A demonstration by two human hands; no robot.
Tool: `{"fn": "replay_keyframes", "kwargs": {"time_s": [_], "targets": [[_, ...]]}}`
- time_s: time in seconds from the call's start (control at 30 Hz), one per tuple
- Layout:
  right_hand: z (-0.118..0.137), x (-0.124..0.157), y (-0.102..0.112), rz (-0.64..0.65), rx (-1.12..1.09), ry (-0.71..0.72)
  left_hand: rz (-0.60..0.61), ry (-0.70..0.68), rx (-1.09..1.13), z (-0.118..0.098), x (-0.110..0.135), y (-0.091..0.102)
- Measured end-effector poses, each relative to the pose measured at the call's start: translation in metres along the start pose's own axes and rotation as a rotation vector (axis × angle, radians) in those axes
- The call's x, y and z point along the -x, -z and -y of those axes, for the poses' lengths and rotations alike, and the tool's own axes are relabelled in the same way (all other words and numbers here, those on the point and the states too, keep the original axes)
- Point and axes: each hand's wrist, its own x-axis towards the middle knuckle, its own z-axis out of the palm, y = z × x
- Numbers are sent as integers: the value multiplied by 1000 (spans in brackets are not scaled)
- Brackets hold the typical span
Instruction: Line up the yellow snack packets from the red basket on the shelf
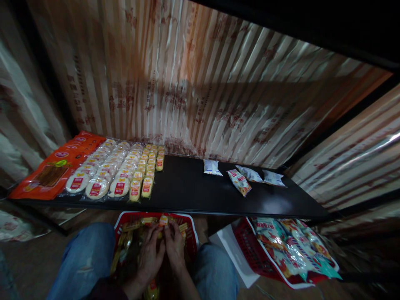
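Observation:
Both hands are close together over a red basket (195,237) that holds several small yellow wrapped cakes (150,221). My left hand (151,255) has its fingers closed around the near left side of a small wrapped cake (163,221) with an orange and red label. From the right, my right hand (175,246) grips the same cake, thumb and fingers bent. The fingertips partly hide the lower part of the cake. Just beyond, on the black shelf (184,187), stand rows of matching yellow wrapped cakes (147,187).
Round white wrapped crackers (97,187) and orange snack bags (46,177) lie at the shelf's left. Several small snack packets (239,182) lie at its right. A second red basket (253,246) holds larger snack bags (290,246). Another black shelf (312,25) hangs above.

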Motion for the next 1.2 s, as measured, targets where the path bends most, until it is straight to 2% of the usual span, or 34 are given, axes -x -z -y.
{"fn": "replay_keyframes", "kwargs": {"time_s": [0.1, 0.27, 0.47, 0.63, 0.83, 1.2], "targets": [[-2, -1, 1, -12, -37, -13, 16, -7, 45, -2, -1, 5], [-5, 1, 1, -24, -53, -55, 28, 68, 121, -5, -6, 13], [-6, 6, -5, -22, -137, -105, 37, 124, 206, 4, -12, 19], [-5, 7, -6, -56, -248, -111, 62, 143, 275, 7, -10, 22], [1, 9, -4, -32, -278, -102, 75, 168, 298, 6, -10, 23], [10, 14, -6, -1, -331, -162, 17, 180, 322, 0, -5, 23]]}}
